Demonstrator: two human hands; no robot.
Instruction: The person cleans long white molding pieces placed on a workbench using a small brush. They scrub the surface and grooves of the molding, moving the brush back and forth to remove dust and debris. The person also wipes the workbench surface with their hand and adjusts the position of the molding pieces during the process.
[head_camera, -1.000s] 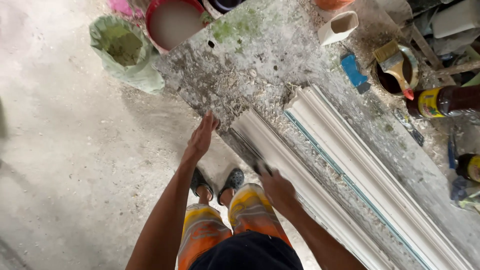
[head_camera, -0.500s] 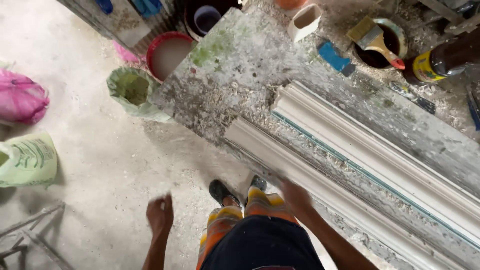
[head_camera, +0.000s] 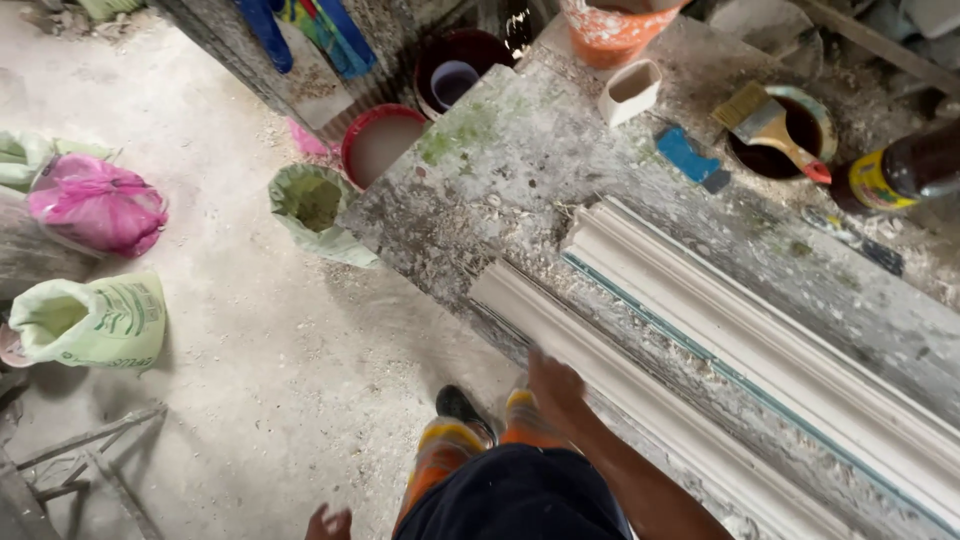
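Two long white mouldings lie side by side on the dusty grey bench (head_camera: 520, 170). The near moulding (head_camera: 600, 360) runs along the front edge of the bench. The far moulding (head_camera: 740, 330) is wider and sits just behind it, nearer the middle.

On the floor by the left end of the bench stands an open green bag (head_camera: 315, 210). A red bucket (head_camera: 385, 140) with pale stuff in it stands just behind that bag. Far to the left are a tied pink bag (head_camera: 95, 205) and a pale green sack (head_camera: 95, 320) with dark print on its side.

At the back of the bench are a small white cup (head_camera: 630, 92), a flat blue piece (head_camera: 690, 158), and a brush (head_camera: 770, 125) resting on a round tin. A dark bottle with a yellow label (head_camera: 900, 175) lies at the right edge.

The right hand (head_camera: 555, 385) rests on the near moulding at the front edge, but it is blurry, so I cannot tell if the fingers grip it. The left hand (head_camera: 328, 523) hangs low over the floor, well apart from the bench. Only a bit of it shows, and it holds nothing I can see.
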